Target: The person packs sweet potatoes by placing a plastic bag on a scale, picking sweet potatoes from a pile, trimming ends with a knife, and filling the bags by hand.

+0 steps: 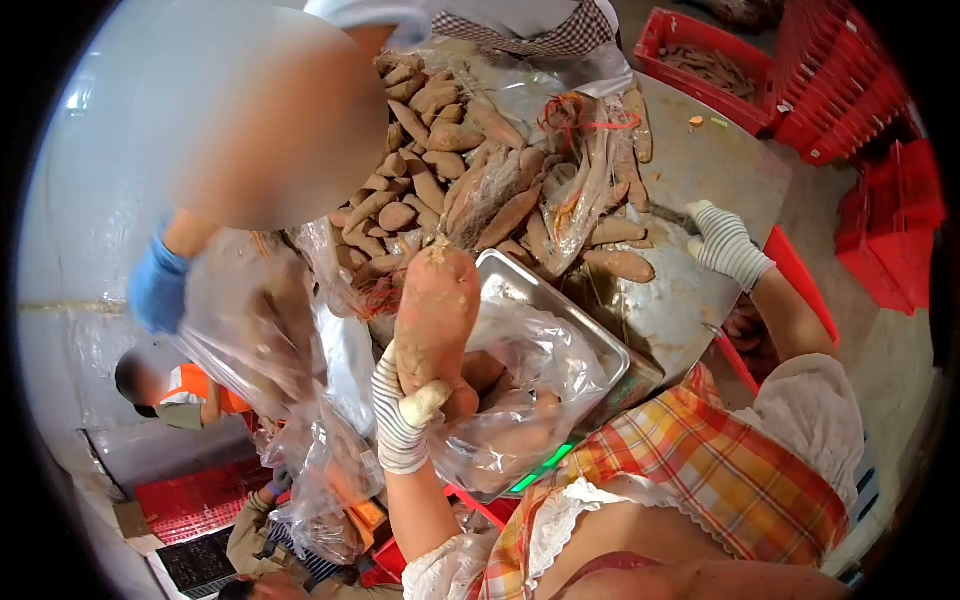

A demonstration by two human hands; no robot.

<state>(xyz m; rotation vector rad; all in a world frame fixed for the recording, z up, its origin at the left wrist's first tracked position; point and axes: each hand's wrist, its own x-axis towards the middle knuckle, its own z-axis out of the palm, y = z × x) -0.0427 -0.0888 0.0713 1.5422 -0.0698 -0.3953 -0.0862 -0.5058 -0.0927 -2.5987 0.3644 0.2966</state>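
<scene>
My left hand (pixel 402 415), in a striped glove, is closed around the lower end of a large sweet potato (pixel 437 310). It holds the sweet potato up above a clear plastic bag (pixel 540 350) in a steel tray (pixel 622 365). More sweet potatoes show inside that bag. My right hand (pixel 728 240), gloved the same way, is over the right side of the metal table. Its fingers are closed at the end of a thin dark length (pixel 670 216), whose kind I cannot make out. A pile of sweet potatoes (pixel 430 140) spreads left of this hand.
A filled clear bag tied with red string (pixel 590 170) lies on the pile. Across the table, a person's blue-gloved hand (pixel 160 280) is by another filled bag (pixel 265 330). Red crates (pixel 840 80) stand at the right. A green-lit panel (pixel 543 468) sits below the tray.
</scene>
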